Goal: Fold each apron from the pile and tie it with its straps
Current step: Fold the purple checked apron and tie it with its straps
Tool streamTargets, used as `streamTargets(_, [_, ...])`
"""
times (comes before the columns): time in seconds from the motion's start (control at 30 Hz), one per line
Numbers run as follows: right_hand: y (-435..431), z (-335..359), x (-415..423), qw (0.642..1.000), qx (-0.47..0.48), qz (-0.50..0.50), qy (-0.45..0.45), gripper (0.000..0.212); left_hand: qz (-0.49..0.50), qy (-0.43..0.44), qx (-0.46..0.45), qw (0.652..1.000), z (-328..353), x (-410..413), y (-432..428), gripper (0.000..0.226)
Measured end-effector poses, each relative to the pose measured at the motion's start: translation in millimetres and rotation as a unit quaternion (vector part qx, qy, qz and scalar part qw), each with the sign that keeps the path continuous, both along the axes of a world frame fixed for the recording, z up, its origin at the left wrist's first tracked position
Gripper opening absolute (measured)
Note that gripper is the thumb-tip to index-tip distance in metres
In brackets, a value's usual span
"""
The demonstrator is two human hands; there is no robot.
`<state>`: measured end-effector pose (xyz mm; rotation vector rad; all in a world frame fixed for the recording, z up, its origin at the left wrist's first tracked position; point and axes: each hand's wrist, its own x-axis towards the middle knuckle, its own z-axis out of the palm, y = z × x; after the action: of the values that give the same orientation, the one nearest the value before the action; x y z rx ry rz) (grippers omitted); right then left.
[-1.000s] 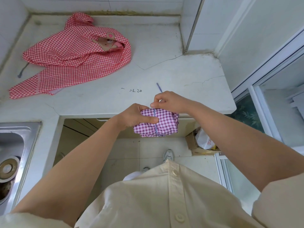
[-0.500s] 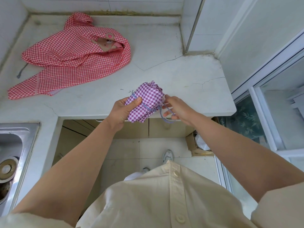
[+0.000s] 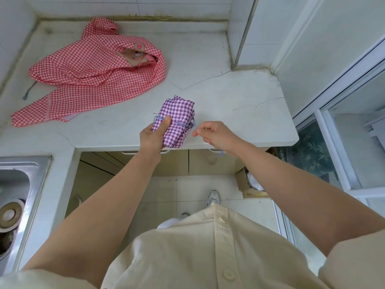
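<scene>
The left hand (image 3: 153,136) grips the folded purple apron (image 3: 177,115) above the near edge of the surface (image 3: 239,113), thumb pinning the strap (image 3: 181,124), while the right hand (image 3: 216,135) pinches the strap's end beside it. Should that pull slacken, the wrap could loosen and the folds open. A crumpled red apron (image 3: 93,76) lies toward the cracked surface's far left corner.

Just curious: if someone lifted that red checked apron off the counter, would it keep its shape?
Probably not: the red gingham apron lies in soft crumpled folds on the countertop, so it would likely sag. Thin cloth, probably light. Its loose strap might dangle.
</scene>
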<state>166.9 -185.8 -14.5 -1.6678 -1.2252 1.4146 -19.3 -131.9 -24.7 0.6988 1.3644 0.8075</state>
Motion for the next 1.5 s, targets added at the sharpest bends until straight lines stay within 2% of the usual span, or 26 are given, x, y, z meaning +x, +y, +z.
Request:
streamTargets(0.1, [0,-2,-13,0.999,0.025,0.027,-0.015,0.021,0.012,0.013,0.038,0.999,0,5,-4,0.042])
streamTargets(0.2, [-3,-1,-26,0.995,0.024,0.099,-0.019,0.022,0.031,-0.022,0.039,0.999,-2,5,-6,0.042])
streamTargets(0.3, [-7,3,-25,0.991,-0.038,0.124,0.041,0.019,-0.039,-0.052,0.067,0.996,0,2,-6,0.04])
streamTargets(0.37, [-10,1,-16,0.981,-0.112,0.144,0.067,0.018,-0.14,-0.097,0.07,0.983,3,-5,-4,0.048])
streamTargets(0.47, [-15,3,-3,0.966,-0.197,0.15,0.074,0.022,-0.334,-0.157,-0.004,0.929,8,-18,-4,0.067])
streamTargets(0.57, [-19,11,5,0.96,-0.262,0.09,0.042,0.031,-0.527,-0.103,-0.035,0.843,13,-16,-9,0.051])
streamTargets(0.63, [-19,4,13,0.954,-0.297,0.018,0.043,0.04,-0.581,-0.066,-0.046,0.81,16,-10,-13,0.048])
streamTargets(0.7, [-15,2,17,0.948,-0.311,0.018,0.057,0.042,-0.573,-0.045,-0.047,0.817,16,-6,-14,0.048])
streamTargets(0.8, [-6,7,22,0.952,-0.268,0.143,0.023,0.025,-0.565,0.028,-0.026,0.824,15,-3,-16,0.04])
streamTargets(0.83, [-1,11,23,0.953,-0.254,0.162,0.006,0.028,-0.564,0.061,-0.016,0.824,15,-3,-16,0.039])
streamTargets(0.9, [8,20,23,0.956,-0.236,0.163,-0.059,0.039,-0.553,0.105,0.001,0.826,12,-1,-15,0.038])
streamTargets(1.0, [16,28,20,0.944,-0.235,0.175,-0.153,0.032,-0.539,0.124,0.021,0.833,9,5,-14,0.032])
streamTargets(1.1, [24,32,13,0.942,-0.232,0.168,-0.173,0.029,-0.531,0.16,0.051,0.83,8,11,-12,0.031])
streamTargets(1.23, [29,26,5,0.963,-0.177,0.088,-0.184,0.037,-0.483,0.209,0.087,0.846,5,14,-7,0.04])
streamTargets(1.33, [30,20,1,0.98,-0.131,0.035,-0.146,0.023,-0.432,0.298,0.14,0.84,1,15,-5,0.043])
streamTargets(1.37, [30,18,0,0.983,-0.114,0.029,-0.139,0.025,-0.408,0.32,0.149,0.842,-1,15,-5,0.043])
streamTargets(1.5, [30,19,-6,0.992,-0.053,0.009,-0.116,0.013,-0.305,0.353,0.17,0.868,-10,16,-3,0.037])
